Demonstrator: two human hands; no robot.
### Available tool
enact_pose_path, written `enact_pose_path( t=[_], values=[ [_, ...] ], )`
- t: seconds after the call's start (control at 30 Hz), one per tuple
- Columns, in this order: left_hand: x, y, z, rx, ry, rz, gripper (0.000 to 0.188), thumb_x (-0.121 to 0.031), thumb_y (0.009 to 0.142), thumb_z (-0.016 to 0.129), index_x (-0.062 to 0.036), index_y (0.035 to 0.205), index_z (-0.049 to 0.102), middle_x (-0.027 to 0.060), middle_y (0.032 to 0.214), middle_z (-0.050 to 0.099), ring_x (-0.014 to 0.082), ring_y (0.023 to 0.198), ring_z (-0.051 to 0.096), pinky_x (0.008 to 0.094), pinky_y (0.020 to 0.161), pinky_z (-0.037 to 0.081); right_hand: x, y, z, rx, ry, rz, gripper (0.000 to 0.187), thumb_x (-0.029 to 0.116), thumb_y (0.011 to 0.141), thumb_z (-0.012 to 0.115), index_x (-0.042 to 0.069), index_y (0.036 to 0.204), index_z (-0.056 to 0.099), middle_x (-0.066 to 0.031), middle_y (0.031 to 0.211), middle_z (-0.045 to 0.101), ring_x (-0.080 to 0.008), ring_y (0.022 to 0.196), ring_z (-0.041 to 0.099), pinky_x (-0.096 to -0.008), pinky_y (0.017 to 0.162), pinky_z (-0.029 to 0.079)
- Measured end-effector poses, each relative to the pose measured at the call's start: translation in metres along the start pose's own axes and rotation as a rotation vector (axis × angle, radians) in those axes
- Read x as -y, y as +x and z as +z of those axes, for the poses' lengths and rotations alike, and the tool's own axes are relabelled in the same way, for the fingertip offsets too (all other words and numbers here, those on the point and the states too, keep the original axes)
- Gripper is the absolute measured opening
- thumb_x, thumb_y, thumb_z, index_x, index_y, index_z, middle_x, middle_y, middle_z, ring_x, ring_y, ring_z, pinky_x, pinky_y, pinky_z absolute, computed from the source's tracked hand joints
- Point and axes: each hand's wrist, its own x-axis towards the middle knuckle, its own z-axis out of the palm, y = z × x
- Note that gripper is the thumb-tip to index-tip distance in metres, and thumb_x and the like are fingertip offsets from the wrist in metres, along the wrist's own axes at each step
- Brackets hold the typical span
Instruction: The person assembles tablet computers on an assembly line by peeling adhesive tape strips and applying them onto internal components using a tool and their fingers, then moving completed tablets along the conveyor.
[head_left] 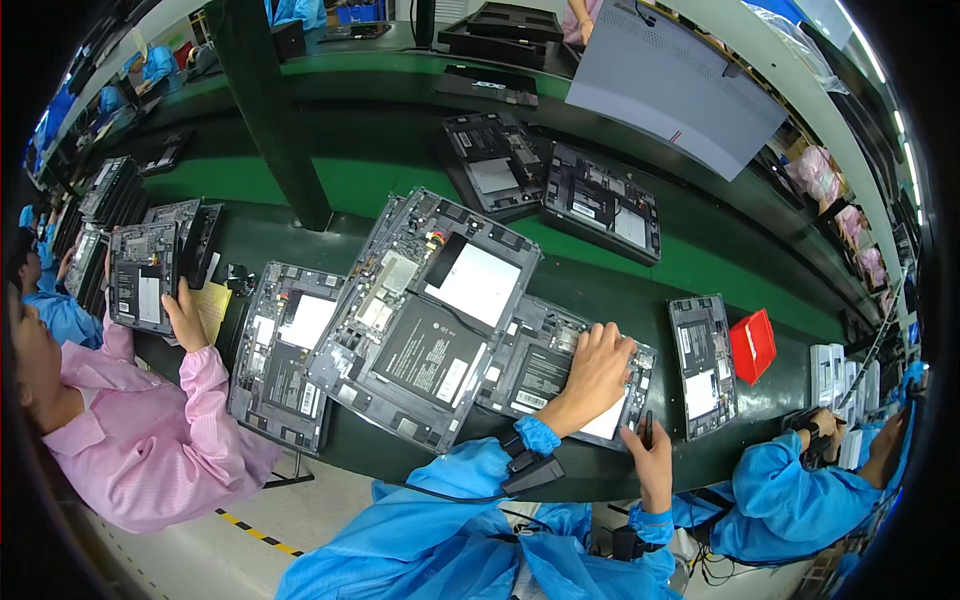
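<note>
My left hand [597, 372] lies flat on an opened dark tablet chassis [535, 368] at the near edge of the green bench, with its circuit boards and black battery exposed. My right hand [652, 455] hovers at the chassis's near right corner, fingers closed on a thin dark tool [648, 427] that points up at it. A bigger opened chassis [430, 310] with a white panel and a black battery lies tilted just left of it, overlapping its left edge. Both my sleeves are blue, and a black wrist strap sits on the left one.
Another opened chassis [280, 352] lies further left and a narrow one [702, 365] to the right, beside a red box [752, 345]. A person in pink [150, 440] at left holds a chassis upright. A person in blue [800, 495] works at right. A green post [265, 100] stands behind.
</note>
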Motion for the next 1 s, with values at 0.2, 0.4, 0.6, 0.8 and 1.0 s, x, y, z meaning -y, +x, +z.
enact_pose_path(
  t=[0.2,0.4,0.6,0.8,1.0],
  values=[
    [-0.027,-0.006,-0.040,-0.141,-0.056,0.124,0.024,-0.013,0.090,0.075,-0.0067,0.112,0.068,0.0107,0.111,0.055,0.0316,0.106,0.052,0.0443,0.090,0.042,0.033,-0.018,0.008,-0.080,0.549,0.170,0.025,0.011,0.098,0.074,0.009,0.117,0.058,0.0017,0.099,0.061,-0.0016,0.065,0.048,-0.0220,0.047,0.030],
    [-0.031,-0.072,-0.089,-0.233,-0.062,0.542,0.027,-0.011,0.080,0.077,-0.0050,0.106,0.075,0.0049,0.092,0.059,0.0209,0.077,0.056,0.0353,0.065,0.043,0.067,0.046,-0.081,-0.608,0.571,-0.028,0.022,0.018,0.098,0.074,0.015,0.117,0.062,0.0051,0.097,0.063,-0.0016,0.074,0.058,-0.0187,0.051,0.040],
    [0.019,-0.122,-0.025,0.159,-0.072,0.619,0.015,-0.023,0.083,0.066,-0.0088,0.087,0.061,0.0098,0.099,0.059,0.0268,0.092,0.059,0.0369,0.078,0.047,0.043,0.237,-0.185,-0.375,0.656,-0.071,0.024,0.031,0.103,0.072,0.014,0.087,0.068,0.0061,0.066,0.049,-0.0027,0.052,0.041,-0.0230,0.046,0.033],
    [-0.008,-0.137,-0.052,0.210,0.040,0.770,0.021,-0.027,0.080,0.064,-0.0088,0.072,0.071,0.0107,0.094,0.063,0.0287,0.096,0.059,0.0458,0.084,0.048,0.034,0.388,-0.021,-0.173,-0.036,-1.034,0.040,0.038,0.101,0.071,0.005,0.124,0.066,-0.0007,0.094,0.051,-0.0093,0.081,0.050,-0.0259,0.068,0.043],
    [0.125,-0.280,-0.337,0.244,2.023,-0.242,0.031,-0.021,0.101,0.062,-0.0021,0.124,0.055,0.0108,0.114,0.063,0.0217,0.107,0.061,0.0337,0.093,0.050,0.047,0.438,0.055,-0.014,-0.015,-0.812,0.041,0.039,0.100,0.072,0.005,0.122,0.066,-0.0005,0.094,0.050,-0.0096,0.080,0.049,-0.0262,0.069,0.043]
  ],
)
